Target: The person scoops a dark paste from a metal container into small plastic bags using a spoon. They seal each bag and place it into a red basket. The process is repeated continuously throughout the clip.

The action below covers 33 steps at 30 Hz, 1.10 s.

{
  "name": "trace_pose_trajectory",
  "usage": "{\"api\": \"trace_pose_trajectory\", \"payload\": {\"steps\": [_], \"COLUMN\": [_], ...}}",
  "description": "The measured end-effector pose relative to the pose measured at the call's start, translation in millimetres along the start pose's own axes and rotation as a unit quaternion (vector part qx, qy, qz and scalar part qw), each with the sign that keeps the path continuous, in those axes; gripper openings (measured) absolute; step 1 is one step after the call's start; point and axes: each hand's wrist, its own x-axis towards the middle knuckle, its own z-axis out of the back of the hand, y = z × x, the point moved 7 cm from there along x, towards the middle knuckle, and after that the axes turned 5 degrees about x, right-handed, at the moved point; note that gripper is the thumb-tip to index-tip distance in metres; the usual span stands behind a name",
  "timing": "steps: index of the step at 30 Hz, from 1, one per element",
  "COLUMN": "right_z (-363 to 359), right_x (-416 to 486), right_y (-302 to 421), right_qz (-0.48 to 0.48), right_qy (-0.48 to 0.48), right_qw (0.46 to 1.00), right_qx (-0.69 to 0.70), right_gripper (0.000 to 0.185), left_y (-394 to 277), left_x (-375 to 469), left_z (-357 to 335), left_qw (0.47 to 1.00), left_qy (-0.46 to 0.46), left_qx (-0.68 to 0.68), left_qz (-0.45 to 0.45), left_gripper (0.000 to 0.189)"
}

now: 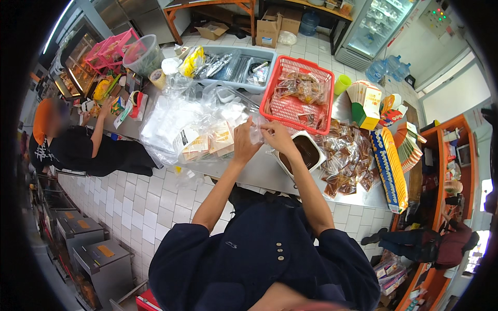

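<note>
My left hand [246,143] holds a small clear plastic bag [256,131] over the steel table [255,171]. On the bag's other side, the fingertips of my right hand [278,136] pinch its edge. Below my right wrist stands a metal pan [322,158] with dark brown sauce [307,149] inside. To its right lies a heap of clear sachets [348,155] filled with brown sauce. Beyond my hands, a red plastic basket [286,109] contains more filled sachets [301,86]. White packaging in clear plastic [167,120] lies left of my left hand.
A blue-grey tub [233,86] with packets stands at the back. Right of the sachets are a green cup [342,84], folded cartons [365,103] and a long yellow-and-blue box [389,171]. One person [85,144] works at the left; another [432,241] stands by orange shelves [439,155].
</note>
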Motion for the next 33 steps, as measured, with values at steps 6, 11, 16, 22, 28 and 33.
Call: {"api": "trace_pose_trajectory", "payload": {"steps": [6,11,16,22,28,33], "right_z": [29.3,28.4,28.2,36.8,50.0,59.8], "right_x": [4.6,10.3,13.9,12.8,13.8,13.6], "right_y": [32.1,27.2,21.4,18.0,28.8,29.8], "right_qz": [0.009,-0.020,-0.015,-0.075,-0.025,-0.016], "right_qy": [0.083,0.126,0.133,0.090,0.099,0.090], "right_qw": [0.996,0.985,0.980,0.965,0.972,0.988], "right_qx": [0.016,0.112,0.148,0.234,0.210,0.128], "right_gripper": [0.034,0.029,0.026,0.026,0.025,0.027], "left_y": [-21.0,-33.9,-40.7,-50.5,-60.3,-61.9], "left_x": [26.6,35.6,41.3,50.0,61.3,63.6], "left_z": [10.9,12.8,12.5,13.3,13.0,10.6], "left_qw": [0.999,0.998,0.996,0.994,0.989,0.987], "left_qy": [0.023,0.056,0.082,0.087,0.120,0.137], "left_qx": [0.009,-0.028,-0.025,-0.040,-0.052,-0.031], "left_qz": [-0.040,-0.031,-0.039,-0.061,-0.068,-0.073], "left_gripper": [0.107,0.110,0.113,0.112,0.114,0.110]}}
